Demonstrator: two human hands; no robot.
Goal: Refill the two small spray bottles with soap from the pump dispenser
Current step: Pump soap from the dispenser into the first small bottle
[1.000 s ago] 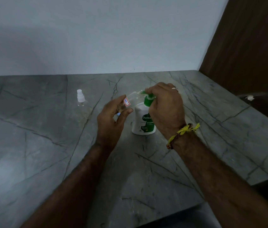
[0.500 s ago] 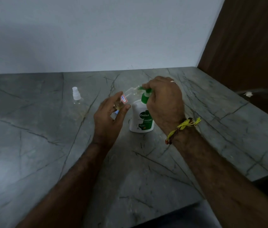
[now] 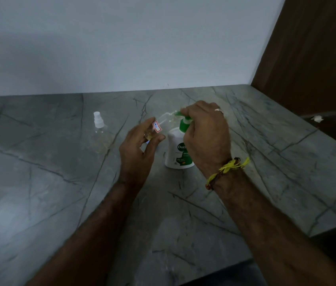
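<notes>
**Inspector A:** Count, nearest first, all placed against the pump dispenser (image 3: pixel 178 150).

**Inspector B:** Two hands, one dispenser, two spray bottles. The left hand (image 3: pixel 137 150), just left of the dispenser, pinches the open spray bottle (image 3: pixel 161 125) by its base between thumb and curled fingers. The right hand (image 3: pixel 205 134) covers the dispenser's green pump head, fingers curled over it.

**Inspector A:** Orientation of the held bottle?

**Inspector B:** Tilted; long axis runs from lower left up to the right, mouth at the green nozzle. A red-bordered label faces the camera.

**Inspector A:** Farther out?

**Inspector B:** The capped spray bottle (image 3: pixel 99 125) stands upright on the grey table (image 3: pixel 39 193), well left of the dispenser.
</notes>
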